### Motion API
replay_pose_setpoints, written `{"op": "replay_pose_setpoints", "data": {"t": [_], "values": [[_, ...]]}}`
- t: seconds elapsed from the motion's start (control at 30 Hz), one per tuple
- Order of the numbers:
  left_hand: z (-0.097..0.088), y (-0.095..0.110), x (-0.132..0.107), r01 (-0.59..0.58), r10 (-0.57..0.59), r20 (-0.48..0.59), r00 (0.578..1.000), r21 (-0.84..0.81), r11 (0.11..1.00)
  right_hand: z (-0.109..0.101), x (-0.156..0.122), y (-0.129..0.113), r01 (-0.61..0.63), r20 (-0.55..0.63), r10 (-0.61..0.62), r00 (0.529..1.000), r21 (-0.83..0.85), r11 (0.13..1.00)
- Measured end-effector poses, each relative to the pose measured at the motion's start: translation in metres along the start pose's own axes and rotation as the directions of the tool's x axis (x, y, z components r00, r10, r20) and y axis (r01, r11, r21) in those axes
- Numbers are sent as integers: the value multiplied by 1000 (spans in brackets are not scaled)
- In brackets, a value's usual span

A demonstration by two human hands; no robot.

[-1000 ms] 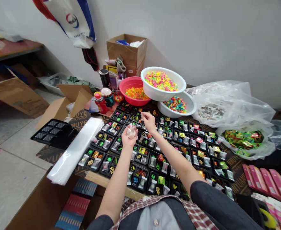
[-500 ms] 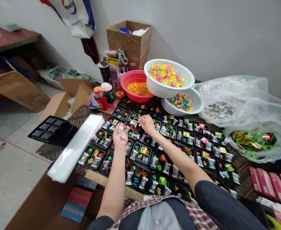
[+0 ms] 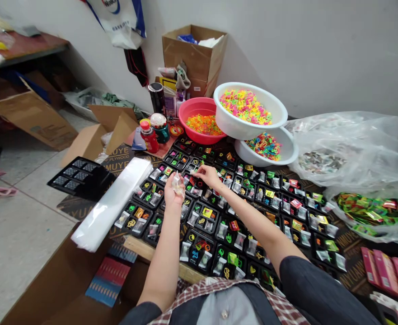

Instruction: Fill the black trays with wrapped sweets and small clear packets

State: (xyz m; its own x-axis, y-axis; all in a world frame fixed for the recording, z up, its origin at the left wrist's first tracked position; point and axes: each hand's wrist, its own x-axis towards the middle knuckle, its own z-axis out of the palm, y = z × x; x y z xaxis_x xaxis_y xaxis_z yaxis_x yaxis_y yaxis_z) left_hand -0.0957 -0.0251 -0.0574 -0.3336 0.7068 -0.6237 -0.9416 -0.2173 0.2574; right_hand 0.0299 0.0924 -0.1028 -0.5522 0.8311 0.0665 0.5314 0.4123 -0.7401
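Observation:
My left hand [image 3: 173, 191] is cupped, palm up, around several small clear-wrapped packets [image 3: 177, 183]. To its right, my right hand [image 3: 208, 176] pinches one small whitish wrapped packet [image 3: 194, 173] between thumb and fingertips, low over the rows of black trays. Each black compartment tray [image 3: 199, 247] around my hands holds small coloured plastic pieces and wrapped packets. In the trays near my right hand, part of the contents is hidden by the fingers.
Behind the trays stand a red basin [image 3: 199, 108] and two pale basins [image 3: 249, 128] of coloured pieces. Clear plastic bags [image 3: 348, 140] lie at right. A stack of clear sleeves [image 3: 114, 203], empty black trays [image 3: 80, 178] and an open carton [image 3: 83, 140] are at left.
The view has shifted slightly, so the scene sits a little further right. My right hand with its packet has moved slightly toward my left hand.

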Motion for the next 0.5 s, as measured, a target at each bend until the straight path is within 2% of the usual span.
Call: {"op": "replay_pose_setpoints", "data": {"t": [0.1, 0.2, 0.33, 0.5], "values": [[-1, -1, 2, 8, -8, -2, 1000, 10, 1000, -3, 5, -1, -19, -61, 35, 998, 250, 968], [-3, -3, 3, 35, -35, 1, 999, 5, 999, -3, 11, -4, -36, -94, 77, 993, 378, 925], [-4, -6, 4, 97, -97, -7, 995, -14, 995, 12, 29, -17, -16, -73, 47, 996, 371, 928], [-2, -7, 2, 131, -133, -64, 989, -28, 991, 41, 71, -59, 31, 68, -58, 996, 358, 933]]}}
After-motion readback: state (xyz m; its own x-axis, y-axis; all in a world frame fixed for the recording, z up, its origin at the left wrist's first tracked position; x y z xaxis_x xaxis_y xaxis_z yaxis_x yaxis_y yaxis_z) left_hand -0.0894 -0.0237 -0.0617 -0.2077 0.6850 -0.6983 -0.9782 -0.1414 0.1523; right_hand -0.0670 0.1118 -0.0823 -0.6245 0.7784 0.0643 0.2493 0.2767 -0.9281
